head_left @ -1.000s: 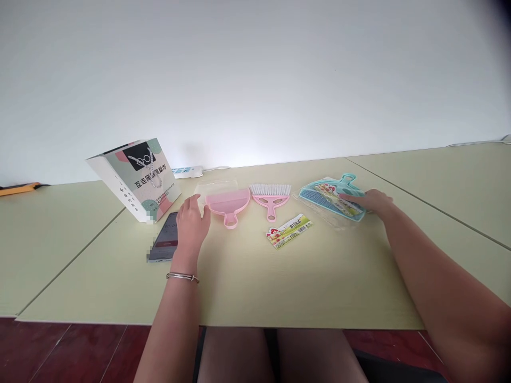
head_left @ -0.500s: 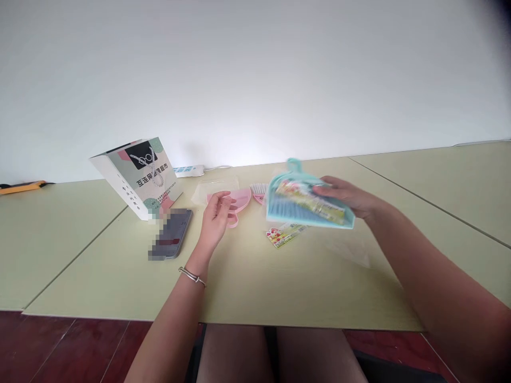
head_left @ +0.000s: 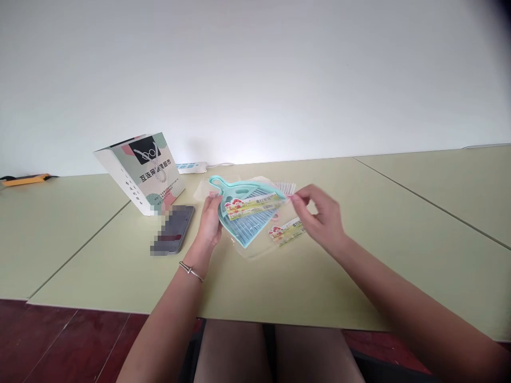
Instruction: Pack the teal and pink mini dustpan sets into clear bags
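My left hand (head_left: pixel 210 221) is closed on the left edge of a light-blue dustpan (head_left: pixel 219 182), held above the table inside a clear plastic bag (head_left: pixel 253 254). Blue brush bristles (head_left: pixel 250 222) fill much of the pan, beneath a printed label (head_left: pixel 253 206) with red and white pictures. Fingers of my right hand (head_left: pixel 319 213) are pinched at the bag's right edge, close to the label's end. A second printed label (head_left: pixel 286 231) lies on the table below that hand. White bristles of another brush (head_left: pixel 286 188) show behind the pan; the pink dustpan is almost wholly hidden.
A paper bag (head_left: pixel 154 173) with rope handles stands at the left back, tilted in view. In front of it lies a dark phone (head_left: pixel 175 230), partly pixelated. A white packet (head_left: pixel 192 167) is by the wall. An orange object (head_left: pixel 30 180) lies far left.
The light-blue dustpan has come from the right to the middle and turned. My left hand has taken hold of it, while my right hand has shifted its grip to the bag's edge.
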Available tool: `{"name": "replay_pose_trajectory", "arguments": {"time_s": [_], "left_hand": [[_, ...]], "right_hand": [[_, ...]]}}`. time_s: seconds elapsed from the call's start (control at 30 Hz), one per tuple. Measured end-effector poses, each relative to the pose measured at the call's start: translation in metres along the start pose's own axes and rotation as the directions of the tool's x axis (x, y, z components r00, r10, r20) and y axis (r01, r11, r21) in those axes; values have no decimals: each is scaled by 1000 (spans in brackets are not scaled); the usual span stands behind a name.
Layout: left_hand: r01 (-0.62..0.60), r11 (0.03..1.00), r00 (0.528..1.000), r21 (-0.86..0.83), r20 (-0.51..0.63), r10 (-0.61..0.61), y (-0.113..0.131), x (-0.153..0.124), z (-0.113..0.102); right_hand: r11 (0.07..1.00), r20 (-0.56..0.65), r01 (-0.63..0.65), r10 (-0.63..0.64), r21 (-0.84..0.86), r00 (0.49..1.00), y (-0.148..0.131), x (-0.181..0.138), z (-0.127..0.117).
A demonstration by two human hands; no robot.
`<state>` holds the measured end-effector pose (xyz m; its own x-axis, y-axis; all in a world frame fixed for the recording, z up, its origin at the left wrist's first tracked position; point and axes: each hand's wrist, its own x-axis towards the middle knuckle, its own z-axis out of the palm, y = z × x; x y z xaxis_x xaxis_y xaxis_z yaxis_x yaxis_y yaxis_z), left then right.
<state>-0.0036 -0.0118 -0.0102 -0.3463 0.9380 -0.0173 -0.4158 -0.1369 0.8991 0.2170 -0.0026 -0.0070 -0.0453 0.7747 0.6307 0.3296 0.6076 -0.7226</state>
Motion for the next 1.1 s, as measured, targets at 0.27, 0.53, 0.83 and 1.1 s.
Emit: {"name": "replay_pose_trajectory", "arguments": {"time_s": [0.27,0.53,0.83,1.1], "left_hand": [[-113,993,993,26,-29,114,-10,-5,7],[-84,959,936,271,351,-18,-5,-16,7],[-227,949,965,217,182,190,10,-2,-8],[-212,947,861,240,-414,297,14,27,-38]], "right_hand": [[561,382,-636,512,530,770,2,-13,28],[275,414,-698,642,661,645,17,-6,15],[327,407,-741,672,586,618,39,6,3],[499,84,-628,740,597,667,67,22,-17]]}}
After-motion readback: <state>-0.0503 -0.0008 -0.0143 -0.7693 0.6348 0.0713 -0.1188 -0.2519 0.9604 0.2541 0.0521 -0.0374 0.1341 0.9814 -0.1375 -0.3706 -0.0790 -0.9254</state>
